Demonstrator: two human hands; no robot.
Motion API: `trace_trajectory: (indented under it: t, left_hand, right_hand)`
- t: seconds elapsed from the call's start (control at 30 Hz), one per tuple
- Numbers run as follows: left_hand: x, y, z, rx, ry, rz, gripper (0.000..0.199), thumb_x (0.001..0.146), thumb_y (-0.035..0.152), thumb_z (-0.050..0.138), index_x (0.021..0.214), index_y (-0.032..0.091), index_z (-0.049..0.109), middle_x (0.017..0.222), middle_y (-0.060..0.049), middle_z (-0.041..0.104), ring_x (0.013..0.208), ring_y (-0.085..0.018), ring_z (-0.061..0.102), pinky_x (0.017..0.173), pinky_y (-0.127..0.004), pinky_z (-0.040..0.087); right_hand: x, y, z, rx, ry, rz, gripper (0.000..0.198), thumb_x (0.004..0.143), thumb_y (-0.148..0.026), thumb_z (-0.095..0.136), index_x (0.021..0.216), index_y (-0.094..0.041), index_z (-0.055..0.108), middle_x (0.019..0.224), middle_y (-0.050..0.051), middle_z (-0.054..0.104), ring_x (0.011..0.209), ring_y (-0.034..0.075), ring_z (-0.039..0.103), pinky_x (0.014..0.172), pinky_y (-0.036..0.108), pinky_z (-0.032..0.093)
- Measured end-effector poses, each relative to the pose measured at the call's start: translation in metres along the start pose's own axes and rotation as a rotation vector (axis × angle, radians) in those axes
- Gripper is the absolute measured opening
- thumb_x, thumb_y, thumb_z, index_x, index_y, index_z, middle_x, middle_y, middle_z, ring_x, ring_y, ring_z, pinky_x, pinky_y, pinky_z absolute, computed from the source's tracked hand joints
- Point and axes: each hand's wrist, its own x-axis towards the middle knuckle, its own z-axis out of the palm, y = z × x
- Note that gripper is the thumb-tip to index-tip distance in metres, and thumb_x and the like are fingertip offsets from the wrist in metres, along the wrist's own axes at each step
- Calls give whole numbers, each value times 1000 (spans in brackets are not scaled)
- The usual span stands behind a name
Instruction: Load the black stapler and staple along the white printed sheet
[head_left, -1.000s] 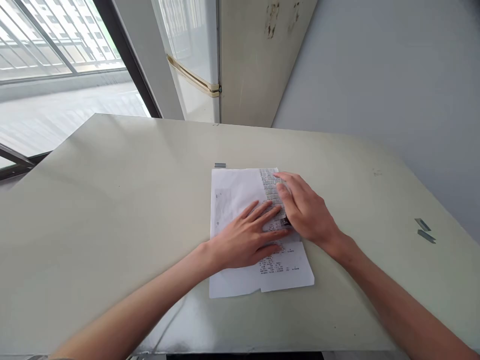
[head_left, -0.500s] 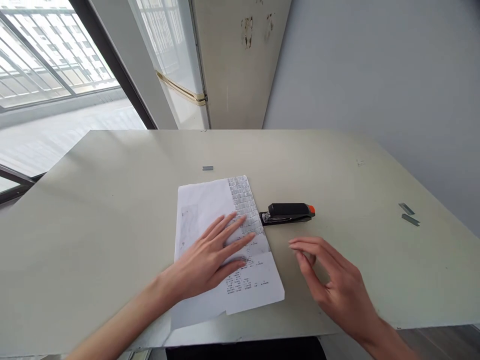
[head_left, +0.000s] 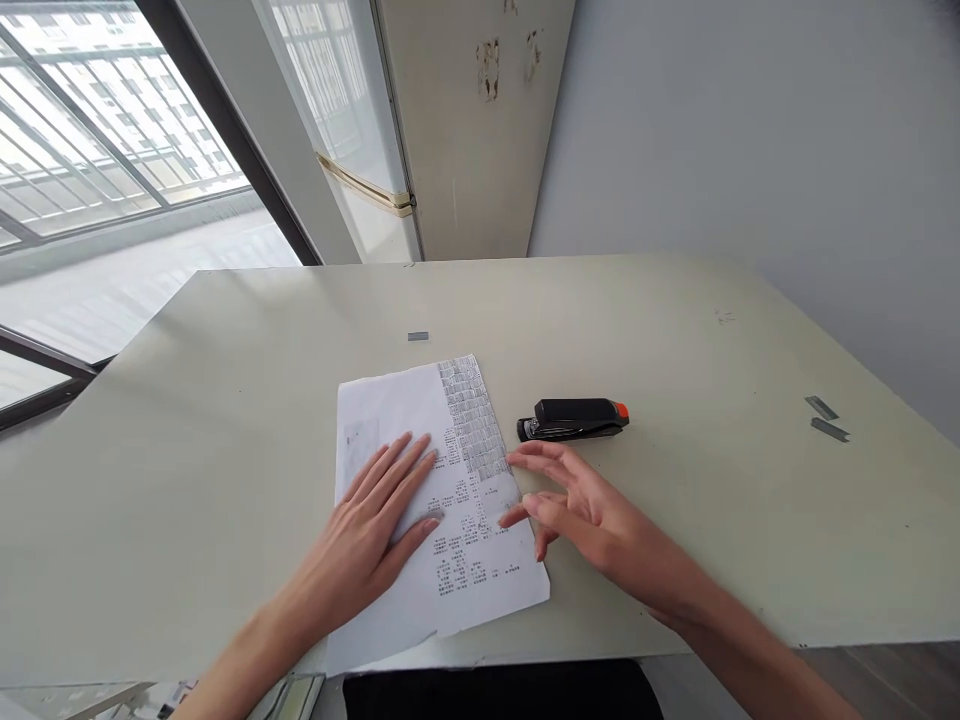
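Observation:
A printed sheaf of paper [head_left: 480, 560] lies near the table's front edge, with dense text along its right side. My left hand [head_left: 382, 515] rests flat on its left half, fingers stretched out. At the right edge of the paper is my right hand [head_left: 570, 500], fingers apart and partly bent, the fingertips over or touching the edge. It holds nothing that I can see. Just beyond it lies a black stapler [head_left: 576, 419] with an orange-red end, separate from the paper.
A strip of staples [head_left: 418, 337] lies behind the paper on the pale table [head_left: 187, 480]. Two more staple strips [head_left: 829, 430] lie at the far right. Beyond the table stand a white fridge [head_left: 465, 150], a grey wall [head_left: 712, 130] and a window [head_left: 112, 130].
The paper has slid left, away from the stapler, with my left hand on it. My right hand has moved left to the paper's edge, and its fingers have spread from a pinch.

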Motion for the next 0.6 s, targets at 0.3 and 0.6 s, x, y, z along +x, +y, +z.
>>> trace_trajectory:
  t: [0.3,0.6]
  left_hand:
    - [-23,7,2,9,28,-58,72,109,42,50,171,29,17,174,-5,28,160,-34,26,128,-58,33]
    - [-24,8,2,6,43,-36,71,109,42,50,171,29,18,174,-5,31,161,-34,26,128,-59,34]
  right_hand:
    - [-10,-2,-10,184,54,87,52,96,-50,70,144,-34,58,166,11,45,123,31,71,80,36,63]
    - [-9,-2,-10,475,-159,114,58,99,-40,68,153,-37,48,172,9,38,130,32,68,70,28,62]
